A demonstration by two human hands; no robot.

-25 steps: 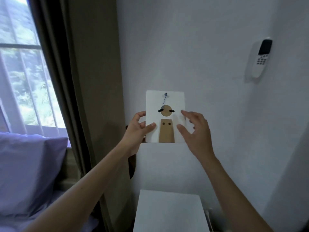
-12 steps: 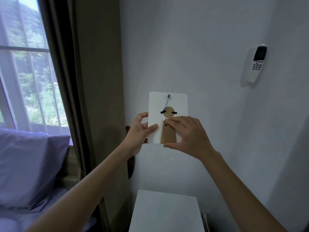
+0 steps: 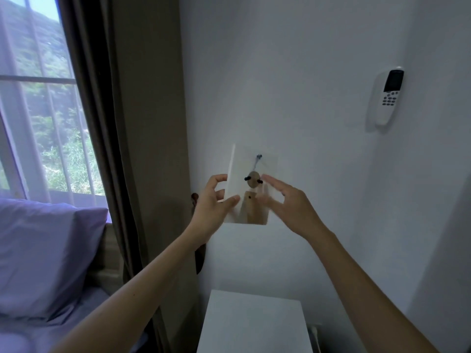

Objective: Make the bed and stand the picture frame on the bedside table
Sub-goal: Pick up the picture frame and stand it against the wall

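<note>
Frame (image 3: 251, 186) pinched in left hand (image 3: 212, 202), back facing; right hand (image 3: 288, 202) open, should swing stand (image 3: 252, 210) out w/ care.

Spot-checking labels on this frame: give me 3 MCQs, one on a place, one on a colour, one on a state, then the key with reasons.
1. Where is the remote control?
A. on the bedside table
B. mounted on the wall at upper right
C. on the bed

2. What colour is the pillow?
A. purple
B. green
C. red

3. How is the picture frame held?
A. standing on the table
B. lying on the bed
C. in the air, in the left hand

Key:
1 B: the remote control hangs on the wall, well above the bedside table.
2 A: the pillow by the window is purple.
3 C: the left hand pinches the edge of the picture frame, back side showing, above the table; the right hand is open beside it, contact unclear.
</note>
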